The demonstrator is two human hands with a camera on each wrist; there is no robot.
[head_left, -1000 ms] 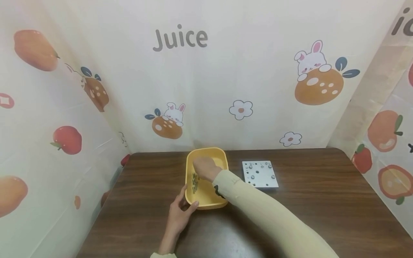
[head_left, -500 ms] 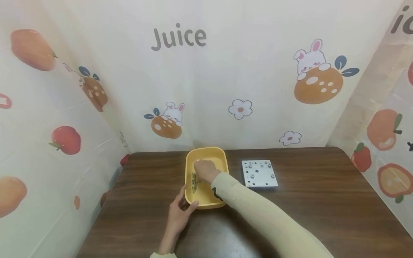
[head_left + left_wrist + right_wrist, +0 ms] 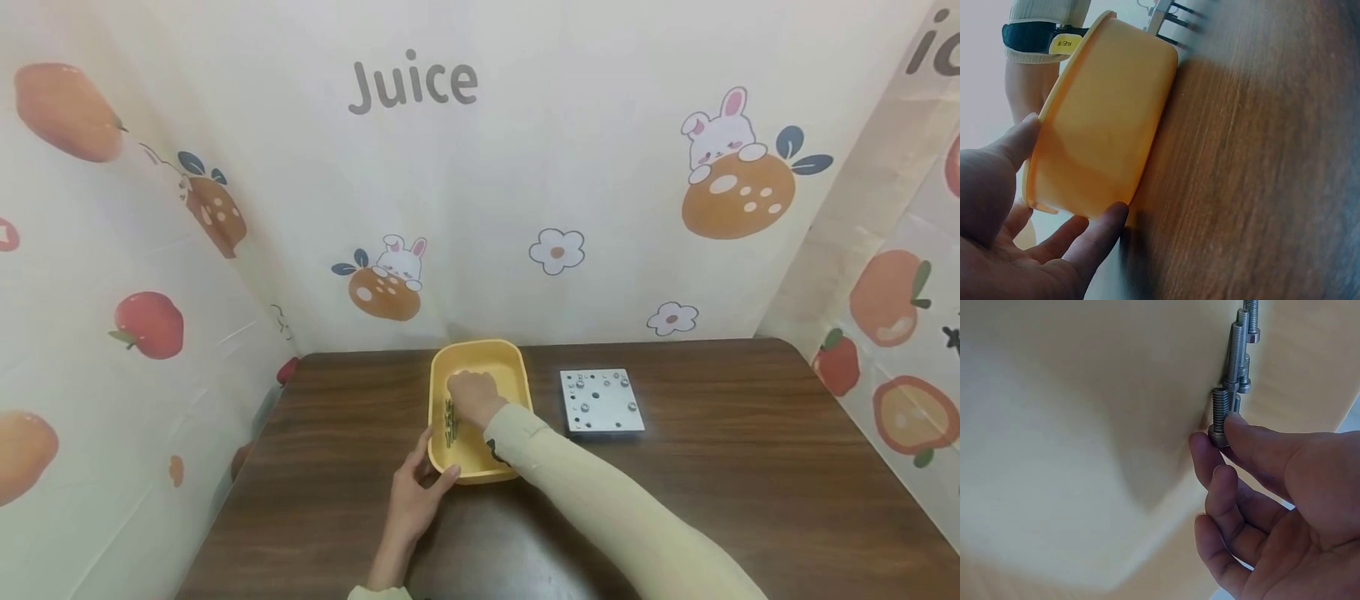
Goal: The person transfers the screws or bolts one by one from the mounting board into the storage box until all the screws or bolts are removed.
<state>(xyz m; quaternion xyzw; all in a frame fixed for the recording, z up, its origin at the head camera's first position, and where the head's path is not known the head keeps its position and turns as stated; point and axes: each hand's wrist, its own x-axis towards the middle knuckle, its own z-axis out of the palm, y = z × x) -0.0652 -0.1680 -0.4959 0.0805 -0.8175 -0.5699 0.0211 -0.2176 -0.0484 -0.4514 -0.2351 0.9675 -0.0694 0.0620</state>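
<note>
A yellow plastic tray (image 3: 474, 458) sits on the table with several metal socket-head bolts (image 3: 1235, 359) lined up along its left inner side. My left hand (image 3: 412, 498) grips the tray's near left corner; in the left wrist view the thumb is on the rim and the fingertips support the outer wall (image 3: 1110, 106). Reaching inside the tray, my right hand (image 3: 476, 397) pinches a short thick bolt (image 3: 1220, 409) at its head between thumb and index finger. Its other fingers are curled beneath. From the head view, the right fingertips are hidden behind the back of the hand.
Right of the tray lies a square silver metal plate (image 3: 603, 402) with holes and several bolt heads on it. The brown wooden table (image 3: 735, 467) ends at a printed curtain (image 3: 480, 167) behind and at both sides.
My right hand has shifted slightly nearer to me and left along the tray's row of bolts. The left hand keeps its grip on the corner, and the head view has tilted a little.
</note>
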